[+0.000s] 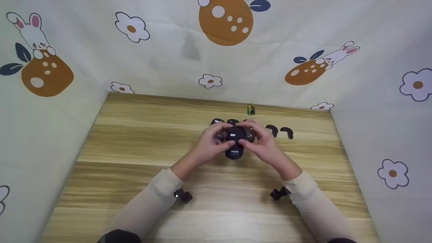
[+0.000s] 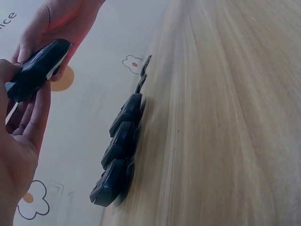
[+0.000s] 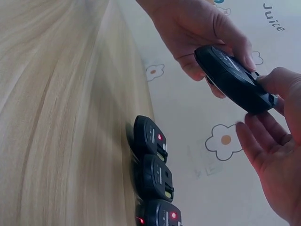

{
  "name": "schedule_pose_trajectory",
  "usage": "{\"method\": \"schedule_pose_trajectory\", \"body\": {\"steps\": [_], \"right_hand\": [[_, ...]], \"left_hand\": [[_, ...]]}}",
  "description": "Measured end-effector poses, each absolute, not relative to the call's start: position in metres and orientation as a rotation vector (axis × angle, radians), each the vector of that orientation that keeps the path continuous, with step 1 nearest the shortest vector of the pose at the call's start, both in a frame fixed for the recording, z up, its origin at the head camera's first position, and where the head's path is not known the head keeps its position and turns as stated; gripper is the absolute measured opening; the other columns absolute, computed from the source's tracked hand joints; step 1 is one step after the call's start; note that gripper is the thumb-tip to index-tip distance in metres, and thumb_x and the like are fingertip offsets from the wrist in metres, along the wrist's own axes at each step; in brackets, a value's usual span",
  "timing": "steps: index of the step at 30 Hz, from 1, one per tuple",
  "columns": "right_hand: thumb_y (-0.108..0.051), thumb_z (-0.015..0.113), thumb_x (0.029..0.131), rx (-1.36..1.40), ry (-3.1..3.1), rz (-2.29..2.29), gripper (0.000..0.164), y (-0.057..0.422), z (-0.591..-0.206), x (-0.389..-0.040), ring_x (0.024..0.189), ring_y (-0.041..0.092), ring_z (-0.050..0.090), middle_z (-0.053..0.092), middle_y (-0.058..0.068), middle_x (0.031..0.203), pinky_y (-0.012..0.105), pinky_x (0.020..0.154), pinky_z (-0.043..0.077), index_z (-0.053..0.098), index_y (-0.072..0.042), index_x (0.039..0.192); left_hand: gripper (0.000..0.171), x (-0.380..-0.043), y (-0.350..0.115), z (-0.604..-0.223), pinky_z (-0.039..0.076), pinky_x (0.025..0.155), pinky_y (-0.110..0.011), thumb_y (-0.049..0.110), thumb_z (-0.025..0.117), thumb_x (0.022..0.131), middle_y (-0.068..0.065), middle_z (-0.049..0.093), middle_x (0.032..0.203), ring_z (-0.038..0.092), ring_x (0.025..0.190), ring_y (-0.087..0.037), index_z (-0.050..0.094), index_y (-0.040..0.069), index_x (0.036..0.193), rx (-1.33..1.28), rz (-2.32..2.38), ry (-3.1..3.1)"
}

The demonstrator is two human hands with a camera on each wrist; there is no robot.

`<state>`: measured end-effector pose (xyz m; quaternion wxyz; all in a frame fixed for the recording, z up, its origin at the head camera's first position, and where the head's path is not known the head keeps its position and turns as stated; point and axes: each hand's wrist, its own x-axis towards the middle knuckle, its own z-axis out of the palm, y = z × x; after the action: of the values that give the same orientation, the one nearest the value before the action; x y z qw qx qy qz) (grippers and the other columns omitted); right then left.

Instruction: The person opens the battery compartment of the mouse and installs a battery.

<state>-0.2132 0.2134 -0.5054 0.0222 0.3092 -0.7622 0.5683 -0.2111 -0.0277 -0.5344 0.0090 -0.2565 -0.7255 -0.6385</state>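
A black computer mouse is held above the wooden table between both hands, its underside with small white labels facing up. My left hand grips its left side, the thumb on the upper face and the fingers around the far end. Opposite it, my right hand pinches the right side, the thumb close to an opening in the underside. Beyond the hands lies a row of three black mice, bottoms up. In the right wrist view, a mouse in the row shows a yellowish battery in its open slot.
Two curved black covers lie to the right of the row. Two small batteries sit side by side near the table's back edge. Patterned cloth walls in the table at the back and sides. Red lights glow on some mice.
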Motion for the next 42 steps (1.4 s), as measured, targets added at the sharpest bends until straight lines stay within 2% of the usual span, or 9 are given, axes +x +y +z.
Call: {"method": "schedule_pose_trajectory", "body": {"steps": [4,8,14,16,23,32,42], "right_hand": [[0.004,0.081,0.097,0.958,-2.316,1.747,0.044,0.213,-0.505,-0.214,0.112,0.029,0.066,0.066,0.014,0.129,0.034,0.096,0.059,0.070,-0.004,0.139],[0.006,0.081,0.097,0.927,-2.273,1.748,0.043,0.213,-0.505,-0.214,0.103,0.026,0.066,0.070,0.015,0.124,0.033,0.092,0.057,0.069,-0.001,0.138],[0.012,0.077,0.097,0.801,-2.189,1.821,0.042,0.212,-0.504,-0.212,0.088,0.018,0.062,0.068,0.015,0.101,0.027,0.083,0.055,0.068,0.005,0.137],[0.014,0.076,0.096,0.768,-2.160,1.848,0.041,0.212,-0.503,-0.211,0.086,0.017,0.062,0.068,0.013,0.098,0.027,0.082,0.056,0.067,0.008,0.136],[0.014,0.076,0.096,0.655,-2.098,1.891,0.042,0.217,-0.501,-0.212,0.088,0.016,0.064,0.073,0.004,0.103,0.024,0.075,0.055,0.069,0.008,0.137],[0.014,0.077,0.095,0.579,-2.132,1.882,0.043,0.233,-0.500,-0.217,0.088,0.015,0.064,0.072,0.001,0.102,0.024,0.078,0.056,0.068,0.013,0.137],[0.015,0.076,0.095,0.543,-2.164,1.915,0.043,0.262,-0.504,-0.221,0.089,0.013,0.066,0.073,0.002,0.099,0.020,0.075,0.058,0.069,0.012,0.137]], "left_hand": [[0.045,-0.210,-0.027,-0.534,0.065,0.074,-0.035,0.011,0.088,0.094,-0.012,0.070,0.118,0.068,0.100,-0.036,0.071,0.002,0.135,-0.804,-1.997,-2.266],[0.045,-0.211,-0.027,-0.535,0.066,0.073,-0.037,0.009,0.088,0.093,-0.013,0.070,0.118,0.069,0.099,-0.035,0.071,0.001,0.134,-0.818,-1.997,-2.252],[0.043,-0.211,-0.026,-0.536,0.066,0.071,-0.035,0.011,0.087,0.094,-0.010,0.070,0.118,0.069,0.096,-0.024,0.071,0.003,0.133,-0.840,-1.942,-2.278],[0.043,-0.211,-0.025,-0.535,0.066,0.071,-0.035,0.012,0.087,0.094,-0.009,0.071,0.118,0.069,0.096,-0.022,0.071,0.004,0.133,-0.841,-1.941,-2.282],[0.043,-0.210,-0.024,-0.535,0.066,0.073,-0.036,0.010,0.087,0.093,-0.006,0.071,0.122,0.070,0.097,-0.020,0.072,0.005,0.133,-0.855,-1.966,-2.285],[0.042,-0.213,-0.025,-0.536,0.064,0.073,-0.034,0.011,0.088,0.093,-0.005,0.072,0.120,0.069,0.099,-0.033,0.073,0.006,0.132,-0.836,-1.992,-2.270],[0.042,-0.212,-0.026,-0.536,0.065,0.074,-0.035,0.010,0.088,0.093,-0.005,0.071,0.119,0.067,0.099,-0.026,0.073,0.006,0.132,-0.808,-2.005,-2.284]]}}
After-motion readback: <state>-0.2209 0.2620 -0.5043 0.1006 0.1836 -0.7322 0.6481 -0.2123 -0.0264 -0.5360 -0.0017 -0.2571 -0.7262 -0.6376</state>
